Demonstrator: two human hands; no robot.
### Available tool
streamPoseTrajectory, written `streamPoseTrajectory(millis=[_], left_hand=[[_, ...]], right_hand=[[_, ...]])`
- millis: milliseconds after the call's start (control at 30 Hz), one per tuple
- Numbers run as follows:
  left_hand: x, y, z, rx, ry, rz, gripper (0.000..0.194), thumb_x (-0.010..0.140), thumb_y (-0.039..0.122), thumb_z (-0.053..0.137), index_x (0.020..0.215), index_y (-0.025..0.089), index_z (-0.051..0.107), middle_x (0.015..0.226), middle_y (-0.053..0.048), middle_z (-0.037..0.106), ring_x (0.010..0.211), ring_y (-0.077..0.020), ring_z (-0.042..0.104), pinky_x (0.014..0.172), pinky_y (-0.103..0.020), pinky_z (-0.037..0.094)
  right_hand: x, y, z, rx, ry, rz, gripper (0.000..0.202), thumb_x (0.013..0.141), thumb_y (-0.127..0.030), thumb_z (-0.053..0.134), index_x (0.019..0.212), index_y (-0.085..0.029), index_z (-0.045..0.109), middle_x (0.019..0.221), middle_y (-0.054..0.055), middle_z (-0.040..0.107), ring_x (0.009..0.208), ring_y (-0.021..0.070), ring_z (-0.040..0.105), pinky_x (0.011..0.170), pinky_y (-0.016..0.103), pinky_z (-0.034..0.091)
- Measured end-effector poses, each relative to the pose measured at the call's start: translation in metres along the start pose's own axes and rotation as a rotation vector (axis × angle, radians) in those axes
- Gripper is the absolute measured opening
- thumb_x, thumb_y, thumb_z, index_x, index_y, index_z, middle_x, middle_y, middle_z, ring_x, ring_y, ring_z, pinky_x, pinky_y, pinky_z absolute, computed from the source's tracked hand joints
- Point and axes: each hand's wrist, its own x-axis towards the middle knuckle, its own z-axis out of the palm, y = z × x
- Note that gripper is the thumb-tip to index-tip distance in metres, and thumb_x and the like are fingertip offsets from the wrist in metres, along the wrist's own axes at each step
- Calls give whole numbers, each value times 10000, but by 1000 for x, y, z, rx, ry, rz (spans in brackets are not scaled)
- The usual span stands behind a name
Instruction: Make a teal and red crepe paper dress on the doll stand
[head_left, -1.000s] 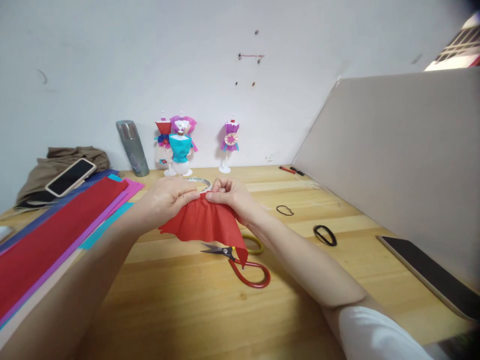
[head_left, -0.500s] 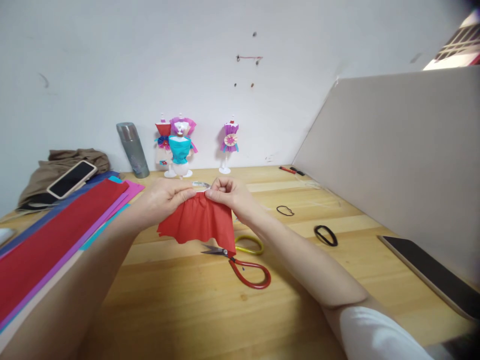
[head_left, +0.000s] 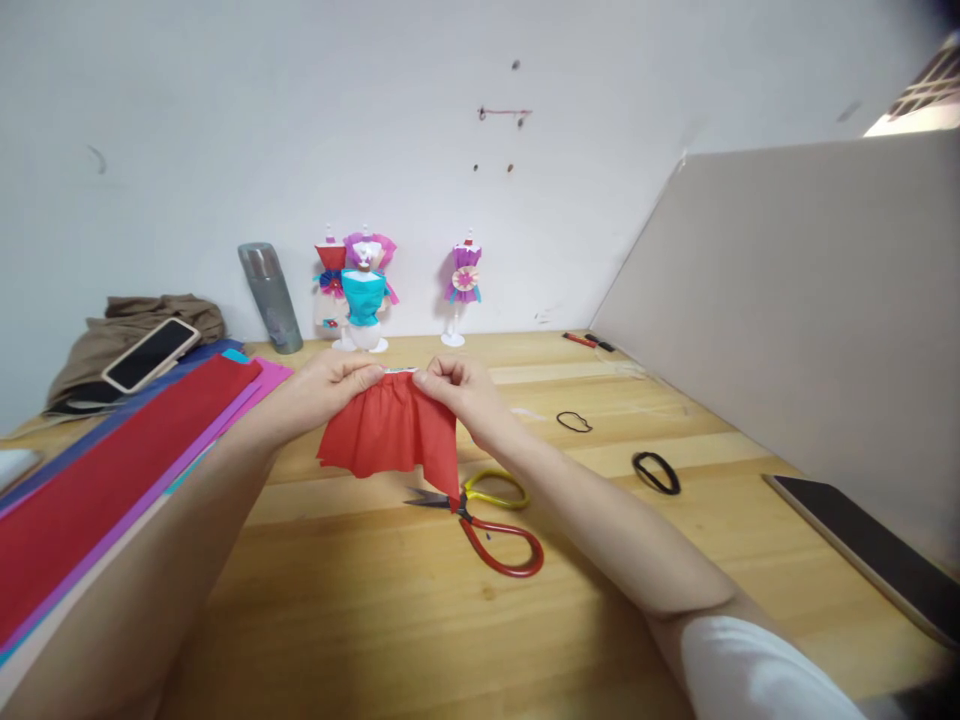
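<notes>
A gathered red piece [head_left: 390, 430], paper or thin cloth, hangs in pleats from a narrow white strip [head_left: 400, 371] along its top edge. My left hand [head_left: 330, 388] pinches the upper left corner between thumb and fingers. At the upper right, my right hand [head_left: 459, 388] pinches the same edge, a short gap from the left. Just below, scissors with one red and one yellow handle [head_left: 517, 575] lie on the wooden table [head_left: 360, 600], blades pointing left. The red piece's lower right corner overlaps the scissors near their pivot.
Small dress forms in a teal top [head_left: 364, 297] and a purple dress [head_left: 465, 275] stand by the wall, near a grey bottle [head_left: 271, 300]. Coloured sheets [head_left: 120, 480] and a phone [head_left: 152, 355] lie left. Black bands [head_left: 656, 473] and a dark tablet [head_left: 862, 550] lie right.
The white strip, which bowed upward between my hands, now looks flatter and straighter. The red piece's lower right corner has shifted slightly left and up. Both hands keep their pinch.
</notes>
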Motion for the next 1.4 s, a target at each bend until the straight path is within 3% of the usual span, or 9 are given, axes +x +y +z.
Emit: streamPoseTrajectory(millis=[533, 933, 1400], left_hand=[[0, -5, 1, -72, -56, -53, 398, 905, 480, 401, 626, 197, 416, 629, 30, 413, 608, -123, 409, 579, -255, 324], [0, -6, 3, 50, -57, -46, 413, 920, 493, 387, 668, 190, 507, 668, 10, 537, 694, -162, 507, 663, -270, 393], [1, -4, 2, 82, -62, -24, 420, 922, 493, 370, 665, 187, 501, 664, 4, 536, 666, -161, 503, 646, -273, 385]], right_hand=[[0, -8, -4, 53, -30, 98, 240, 606, -396, 679, 603, -187, 562, 542, -50, 489, 529, 92, 394, 540, 253, 265], [-2, -8, -3, 113, -47, 173, 266, 573, -394, 728, 635, -178, 585, 536, -50, 531, 493, 82, 418, 512, 235, 270], [-3, -9, -2, 226, -84, 210, 260, 552, -331, 809, 671, -176, 638, 568, -33, 625, 506, 95, 504, 526, 231, 345]])
